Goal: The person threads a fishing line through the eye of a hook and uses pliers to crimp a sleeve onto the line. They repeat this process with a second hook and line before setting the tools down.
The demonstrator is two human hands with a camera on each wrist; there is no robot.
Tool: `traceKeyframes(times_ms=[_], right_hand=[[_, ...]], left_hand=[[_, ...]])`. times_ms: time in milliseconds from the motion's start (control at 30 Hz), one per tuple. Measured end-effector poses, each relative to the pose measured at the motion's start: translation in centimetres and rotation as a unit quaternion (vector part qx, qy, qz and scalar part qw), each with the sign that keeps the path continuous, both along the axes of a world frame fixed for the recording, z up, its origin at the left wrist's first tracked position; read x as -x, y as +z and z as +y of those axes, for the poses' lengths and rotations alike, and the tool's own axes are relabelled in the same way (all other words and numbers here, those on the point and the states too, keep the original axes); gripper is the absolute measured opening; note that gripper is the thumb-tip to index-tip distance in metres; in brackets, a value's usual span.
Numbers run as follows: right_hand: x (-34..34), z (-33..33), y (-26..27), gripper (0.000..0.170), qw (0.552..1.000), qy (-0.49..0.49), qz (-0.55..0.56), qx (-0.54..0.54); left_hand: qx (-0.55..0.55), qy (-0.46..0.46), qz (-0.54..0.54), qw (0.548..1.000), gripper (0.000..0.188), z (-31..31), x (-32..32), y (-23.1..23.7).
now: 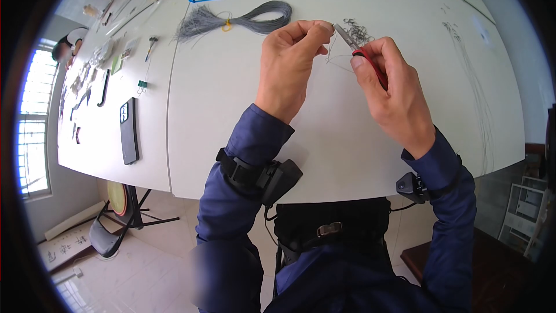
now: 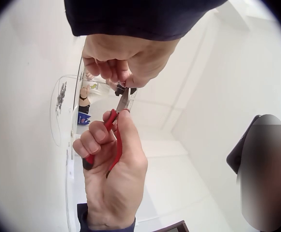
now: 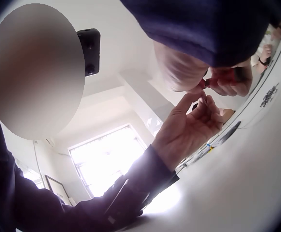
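Observation:
My left hand [image 1: 289, 64] pinches a thin line [image 1: 328, 53] between thumb and fingertips above the table. A small loop of this line hangs below the fingertips. In my right hand [image 1: 399, 90] I grip pliers with red handles [image 2: 117, 150], the fingers wrapped round them. The grey metal tips of the pliers [image 1: 343, 33] point up at the left fingertips, right at the pinched line. In the left wrist view the tips [image 2: 124, 99] meet the left thumb and finger. What lies between the left fingertips is mostly hidden.
Behind the hands lies a pile of small dark metal pieces [image 1: 358, 30]. A bundle of grey line [image 1: 263, 17] with a yellow tie and a blue cable tie [image 1: 207, 0] lie at the back left. Long thin lines [image 1: 472, 81] trail down the right. A phone [image 1: 130, 130] lies left.

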State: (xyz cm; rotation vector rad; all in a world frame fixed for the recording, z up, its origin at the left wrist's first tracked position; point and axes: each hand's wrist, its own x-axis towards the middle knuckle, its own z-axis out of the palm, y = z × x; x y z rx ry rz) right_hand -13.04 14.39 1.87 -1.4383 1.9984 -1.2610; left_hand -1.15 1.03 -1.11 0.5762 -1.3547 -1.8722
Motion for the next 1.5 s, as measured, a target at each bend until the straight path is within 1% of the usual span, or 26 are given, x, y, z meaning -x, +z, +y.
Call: traceKeyframes(times_ms=[167, 467, 567, 667, 700, 800, 900, 1000, 1100, 1200, 1300, 1400, 1500], right_hand=[[0.1, 0.2, -0.2, 0.025, 1.0, 0.001, 0.021, 0.01], [0.5, 0.8, -0.8, 0.025, 0.999, -0.002, 0.035, 0.015], [0.7, 0.6, -1.2, 0.032, 0.999, -0.011, -0.017, 0.031], [1.7, -0.1, -1.7, 0.041, 0.99, -0.01, -0.122, 0.069], [1.3, -0.2, -0.8, 0.045, 0.992, -0.02, -0.106, 0.068], [1.0, -1.6, -1.0, 0.038, 0.987, -0.011, -0.147, 0.064], [1.2, -2.6, -1.6, 0.033, 0.987, -0.008, -0.155, 0.04], [1.2, -2.3, -0.8, 0.03, 0.985, -0.018, -0.173, 0.012], [1.4, -2.3, -1.0, 0.029, 0.982, -0.03, -0.187, 0.016], [1.1, -2.7, -1.7, 0.028, 0.983, -0.005, -0.177, 0.043], [1.2, -2.8, -1.7, 0.026, 0.984, -0.012, -0.173, 0.048], [1.6, -2.6, -1.4, 0.024, 0.983, -0.017, -0.184, 0.006], [1.7, -2.6, -1.3, 0.024, 0.983, -0.015, -0.185, 0.002]], left_hand=[[-0.017, -0.023, 0.002, 1.0, 0.016, -0.1, -0.1, -0.2], [-0.012, -0.029, -0.02, 0.999, 0.015, 0.2, 0.0, -0.1], [-0.003, -0.02, -0.01, 1.0, 0.015, 0.1, 0.1, -0.2], [-0.006, 0.001, -0.018, 1.0, 0.016, 0.0, 0.0, -0.2], [-0.007, 0.001, -0.019, 1.0, 0.016, 0.1, 0.0, -0.2], [-0.011, -0.01, -0.025, 1.0, 0.016, 0.5, 0.2, 0.0], [-0.018, -0.036, -0.029, 0.999, 0.016, 0.5, 0.2, 0.0], [-0.029, -0.049, -0.022, 0.998, 0.016, 0.5, 0.0, -0.1], [-0.034, -0.047, -0.024, 0.998, 0.017, 0.5, 0.1, -0.1], [-0.03, -0.053, -0.026, 0.998, 0.017, 0.4, 0.0, -0.3], [-0.044, -0.064, -0.026, 0.997, 0.018, 0.4, 0.0, -0.2], [-0.072, -0.084, -0.013, 0.994, 0.019, 0.3, 0.0, -0.4], [-0.099, -0.107, 0.001, 0.989, 0.021, 0.0, -0.1, -0.6]])
